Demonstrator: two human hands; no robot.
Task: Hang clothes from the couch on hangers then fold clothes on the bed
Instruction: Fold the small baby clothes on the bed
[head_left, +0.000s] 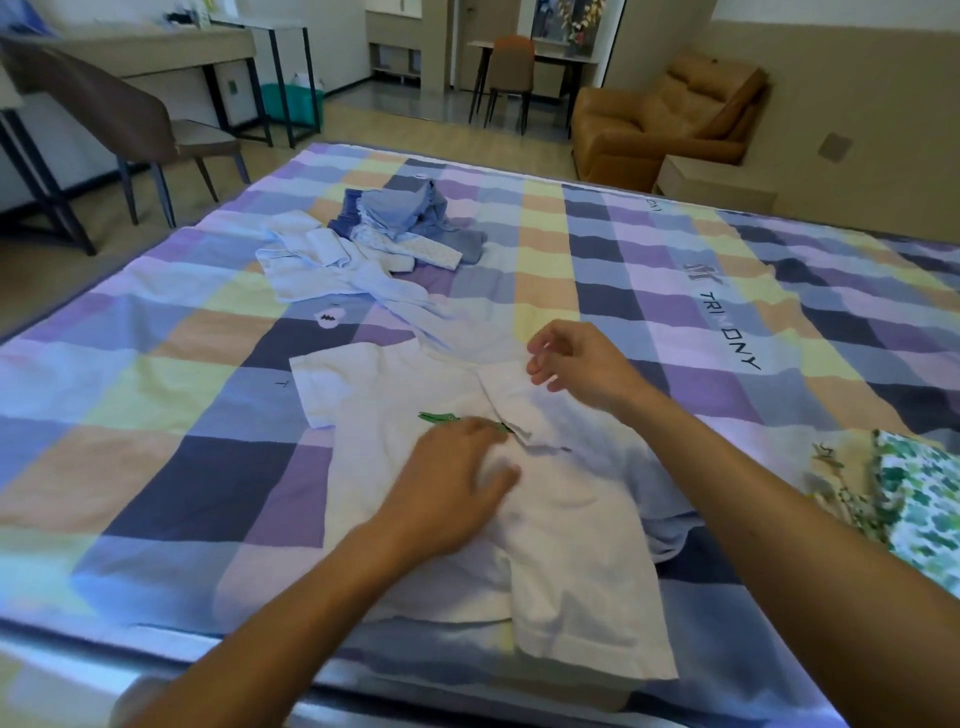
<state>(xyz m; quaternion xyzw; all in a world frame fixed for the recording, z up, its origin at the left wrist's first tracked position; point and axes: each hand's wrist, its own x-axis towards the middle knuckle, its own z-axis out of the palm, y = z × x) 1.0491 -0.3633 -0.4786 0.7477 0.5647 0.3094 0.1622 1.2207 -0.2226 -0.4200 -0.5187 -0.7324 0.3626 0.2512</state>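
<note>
A white T-shirt (415, 395) with a green crocodile print lies spread on the checked bedspread (171, 405), its right side folded over the middle. My left hand (457, 478) rests flat on the shirt's chest, fingers straight, partly covering the print. Above the folded edge near the collar hovers my right hand (576, 364), fingers loosely curled and holding nothing. A pale blue garment (670, 519) lies under the shirt's right side.
More clothes lie farther up the bed: a light blue shirt (322, 265) and a crumpled blue pile (410, 213). A green-patterned cloth (914, 499) sits at the right edge. Beyond the bed stand a brown armchair (670, 114), chairs and desks.
</note>
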